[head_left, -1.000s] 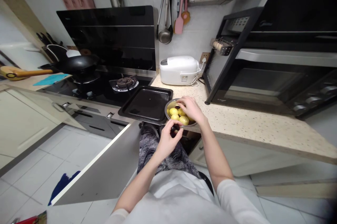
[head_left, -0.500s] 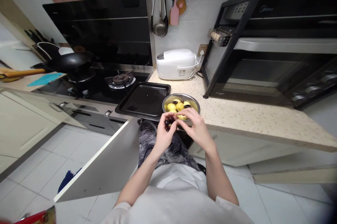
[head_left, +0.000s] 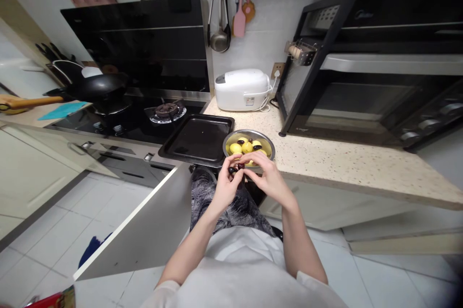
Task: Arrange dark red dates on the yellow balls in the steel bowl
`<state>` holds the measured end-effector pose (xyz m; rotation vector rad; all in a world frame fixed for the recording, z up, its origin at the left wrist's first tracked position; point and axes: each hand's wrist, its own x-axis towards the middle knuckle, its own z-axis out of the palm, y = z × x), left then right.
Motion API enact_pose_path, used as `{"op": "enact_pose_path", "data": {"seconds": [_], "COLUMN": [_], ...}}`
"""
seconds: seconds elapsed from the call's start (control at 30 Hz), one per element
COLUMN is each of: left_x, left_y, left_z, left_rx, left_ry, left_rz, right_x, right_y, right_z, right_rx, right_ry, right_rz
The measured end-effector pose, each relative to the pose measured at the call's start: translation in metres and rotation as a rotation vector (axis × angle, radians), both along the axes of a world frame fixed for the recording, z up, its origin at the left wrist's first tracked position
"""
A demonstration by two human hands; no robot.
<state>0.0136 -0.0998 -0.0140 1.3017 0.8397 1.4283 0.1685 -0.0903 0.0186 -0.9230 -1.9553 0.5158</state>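
My left hand [head_left: 224, 187] is closed around a small bunch of dark grapes [head_left: 232, 170], partly hidden by the fingers. Fingertips of my right hand [head_left: 270, 179] are pinched at the same bunch, touching a reddish-dark grape. Both hands meet just in front of a steel bowl [head_left: 272, 148], over the counter's front edge. Inside the bowl lie several round yellow fruits [head_left: 247, 147] and a few loose dark grapes [head_left: 256, 147]. My fingers cover the bowl's near side.
A black baking tray [head_left: 197, 139] lies left of the bowl, beside the gas stove [head_left: 166, 109] with a wok [head_left: 97, 86]. Behind stands a white rice cooker [head_left: 241, 88]; an oven [head_left: 358, 105] is at right. An open cabinet door [head_left: 141, 231] juts out by my left leg.
The grapes have shifted between my fingers, and a reddish one now shows at my right fingertips. My right fingers have moved slightly. The bowl and its surroundings look the same.
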Motion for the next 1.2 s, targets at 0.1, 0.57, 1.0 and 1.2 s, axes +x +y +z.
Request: {"op": "enact_pose_path", "data": {"seconds": [0.1, 0.57, 1.0, 1.2], "left_x": [0.002, -0.007, -0.009, -0.007], "left_y": [0.001, 0.003, 0.003, 0.007], "left_z": [-0.003, 0.001, 0.003, 0.001], "left_rx": [-0.083, 0.073, 0.056, -0.037], "left_ry": [-0.074, 0.117, 0.130, -0.047], "left_rz": [-0.047, 0.079, 0.032, 0.022], "right_x": [-0.001, -0.007, -0.010, -0.004], "right_y": [0.003, 0.072, 0.087, 0.056], "right_z": [0.000, -0.013, -0.029, -0.021], "right_rx": [-0.067, 0.158, 0.128, 0.168], "right_ry": [0.136, -0.308, -0.385, -0.151], "right_rz": [-0.073, -0.241, -0.201, -0.256]}}
